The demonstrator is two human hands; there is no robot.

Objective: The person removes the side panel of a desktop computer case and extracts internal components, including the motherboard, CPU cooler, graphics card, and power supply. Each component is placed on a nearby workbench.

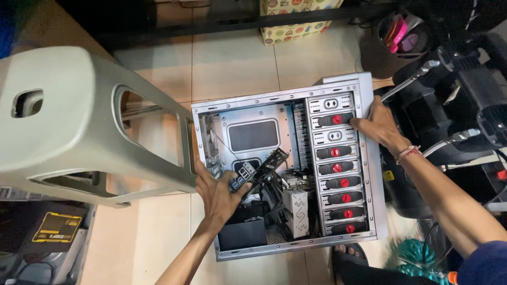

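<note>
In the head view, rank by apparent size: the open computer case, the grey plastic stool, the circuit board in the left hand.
1. Grey plastic stool, though it sits nearer the camera.
2. Open computer case.
3. Circuit board, held by the left hand.

Floor (pixel 232 63): pale square tiles. Lying on it: open grey computer case (pixel 369 158) at centre, on its side; patterned cardboard box (pixel 296 26) at top centre; grey plastic stool (pixel 68 121) at left; green coiled hose (pixel 417 258) at lower right.
</note>
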